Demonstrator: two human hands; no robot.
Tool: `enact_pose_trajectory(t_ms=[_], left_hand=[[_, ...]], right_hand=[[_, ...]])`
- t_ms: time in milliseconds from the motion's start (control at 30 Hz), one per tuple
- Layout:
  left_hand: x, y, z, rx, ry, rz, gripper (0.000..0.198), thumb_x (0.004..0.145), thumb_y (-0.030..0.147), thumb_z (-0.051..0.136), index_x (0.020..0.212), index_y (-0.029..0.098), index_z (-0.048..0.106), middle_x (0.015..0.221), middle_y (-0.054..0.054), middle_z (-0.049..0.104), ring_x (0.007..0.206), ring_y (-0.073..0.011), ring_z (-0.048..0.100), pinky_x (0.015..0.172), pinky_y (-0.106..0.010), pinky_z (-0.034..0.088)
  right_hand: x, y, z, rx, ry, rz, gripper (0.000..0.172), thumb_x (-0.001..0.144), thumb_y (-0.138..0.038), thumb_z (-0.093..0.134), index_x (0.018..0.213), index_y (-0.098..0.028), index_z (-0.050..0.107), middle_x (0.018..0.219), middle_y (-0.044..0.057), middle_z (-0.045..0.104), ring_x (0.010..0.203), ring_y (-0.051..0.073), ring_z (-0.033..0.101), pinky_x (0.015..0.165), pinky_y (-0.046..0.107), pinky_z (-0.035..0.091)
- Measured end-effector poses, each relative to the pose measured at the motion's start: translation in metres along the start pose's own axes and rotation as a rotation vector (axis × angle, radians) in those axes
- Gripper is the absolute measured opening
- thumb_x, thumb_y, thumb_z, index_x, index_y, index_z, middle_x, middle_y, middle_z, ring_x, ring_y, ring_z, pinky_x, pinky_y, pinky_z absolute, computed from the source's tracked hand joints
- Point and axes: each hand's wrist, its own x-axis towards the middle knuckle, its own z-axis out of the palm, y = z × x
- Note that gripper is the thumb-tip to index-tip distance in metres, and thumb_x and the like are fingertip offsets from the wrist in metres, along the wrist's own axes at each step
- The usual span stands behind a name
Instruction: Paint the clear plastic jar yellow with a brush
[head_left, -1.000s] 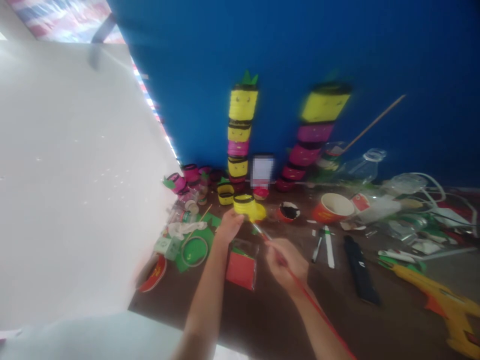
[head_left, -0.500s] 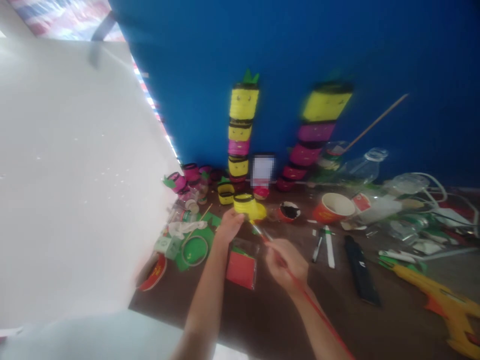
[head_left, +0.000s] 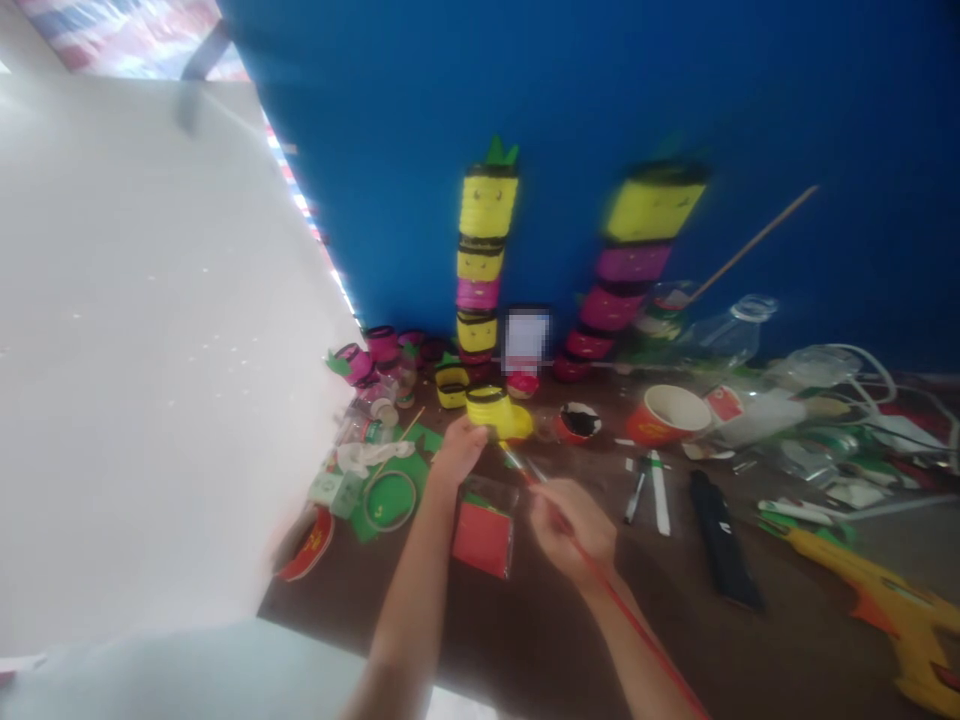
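My left hand point(head_left: 460, 450) pinches the near side of a yellow painted cup-like piece point(head_left: 487, 408) with a black rim. It looks like a cut bottle section, though blur hides its detail. A paintbrush point(head_left: 634, 617) with a long red handle is gripped in my right hand point(head_left: 574, 530), its yellow tip pointing up-left just below the piece; whether it touches cannot be told. Beside the piece sits a yellow blob-like thing point(head_left: 520, 422), perhaps a paint container. Below, between my forearms, lies a clear packet of red paper point(head_left: 482, 538).
Stacked yellow and magenta pieces point(head_left: 478, 293) stand against the blue wall point(head_left: 555, 90). A red paper cup point(head_left: 660, 432), pens point(head_left: 659, 495), a black case point(head_left: 724, 540) and a yellow glue gun point(head_left: 892, 610) lie right. Green paper and a tape roll point(head_left: 390, 500) lie left.
The yellow cup-like piece has shifted very slightly left in my left hand. My right hand and the brush are almost where they were.
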Motion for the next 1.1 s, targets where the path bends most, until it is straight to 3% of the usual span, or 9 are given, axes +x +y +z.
enact_pose_trajectory(t_ms=[667, 1100], left_hand=[[0.0, -0.0001, -0.0019, 0.005, 0.007, 0.008, 0.035, 0.05, 0.02, 0.081, 0.08, 0.015, 0.064, 0.073, -0.003, 0.066, 0.083, -0.0162, 0.062, 0.081, -0.031, 0.043], [0.0021, -0.0022, -0.0028, -0.01, -0.018, 0.034, 0.034, 0.049, 0.022, 0.083, 0.076, 0.013, 0.065, 0.072, -0.003, 0.066, 0.074, -0.0131, 0.061, 0.079, -0.029, 0.043]], right_hand=[[0.0023, -0.005, 0.0008, -0.041, 0.0, 0.028, 0.02, 0.077, -0.006, 0.057, 0.089, -0.021, 0.06, 0.074, 0.002, 0.068, 0.068, 0.014, 0.065, 0.067, 0.026, 0.053], [-0.0014, -0.0023, 0.0028, -0.051, -0.012, -0.001, 0.023, 0.074, -0.003, 0.058, 0.089, -0.02, 0.06, 0.074, 0.003, 0.066, 0.069, 0.015, 0.064, 0.066, 0.028, 0.053]])
